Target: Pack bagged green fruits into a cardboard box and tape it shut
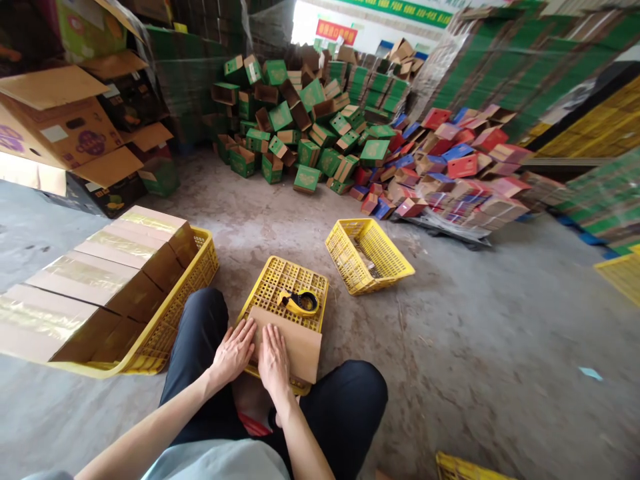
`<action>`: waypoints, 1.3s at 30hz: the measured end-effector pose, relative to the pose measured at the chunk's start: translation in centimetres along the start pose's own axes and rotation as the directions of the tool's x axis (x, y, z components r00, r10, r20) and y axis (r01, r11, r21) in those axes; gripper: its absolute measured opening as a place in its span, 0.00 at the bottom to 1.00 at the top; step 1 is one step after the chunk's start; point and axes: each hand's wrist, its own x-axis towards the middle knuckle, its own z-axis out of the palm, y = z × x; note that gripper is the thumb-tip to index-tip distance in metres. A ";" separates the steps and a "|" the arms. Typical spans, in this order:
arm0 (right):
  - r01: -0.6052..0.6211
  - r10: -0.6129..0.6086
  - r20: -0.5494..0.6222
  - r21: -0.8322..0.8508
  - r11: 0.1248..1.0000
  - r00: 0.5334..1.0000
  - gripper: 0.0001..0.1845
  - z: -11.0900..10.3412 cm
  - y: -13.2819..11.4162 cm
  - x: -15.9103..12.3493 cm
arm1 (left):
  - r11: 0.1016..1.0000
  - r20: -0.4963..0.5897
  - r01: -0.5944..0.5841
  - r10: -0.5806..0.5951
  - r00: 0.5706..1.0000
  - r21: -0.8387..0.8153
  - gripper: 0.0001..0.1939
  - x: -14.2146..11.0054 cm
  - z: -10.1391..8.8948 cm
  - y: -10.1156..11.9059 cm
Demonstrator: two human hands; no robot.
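A flat brown cardboard piece (300,347) lies on an upturned yellow plastic crate (285,280) between my knees. My left hand (234,352) rests flat on its near left edge, fingers stretched out. My right hand (273,360) lies flat beside it on the cardboard, fingers together and extended. A yellow tape dispenser (300,303) sits on the crate just beyond the cardboard, untouched.
A large yellow crate (195,280) at my left holds several taped brown boxes (100,280). Another yellow basket (367,257) lies tilted on the concrete floor ahead. Piles of green boxes (300,127) and red and blue boxes (450,167) fill the back. Stacked flat cartons stand at right.
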 end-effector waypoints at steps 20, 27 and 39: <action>-0.603 0.678 -0.001 0.455 0.655 0.735 0.58 -1.1 11.6 -6.5 | 0.940 -0.002 0.160 -0.168 0.986 -0.302 0.36 1.3 4.3 1.0; -0.613 0.710 0.018 0.522 0.593 0.704 0.55 -3.3 10.7 -6.9 | 0.719 0.276 0.486 -0.400 0.874 -0.497 0.47 3.9 3.6 -0.2; -0.242 0.285 -0.218 0.203 0.949 0.933 0.34 -14.2 0.9 -5.5 | 0.494 0.408 0.554 -0.379 0.831 -0.670 0.37 1.3 4.7 1.5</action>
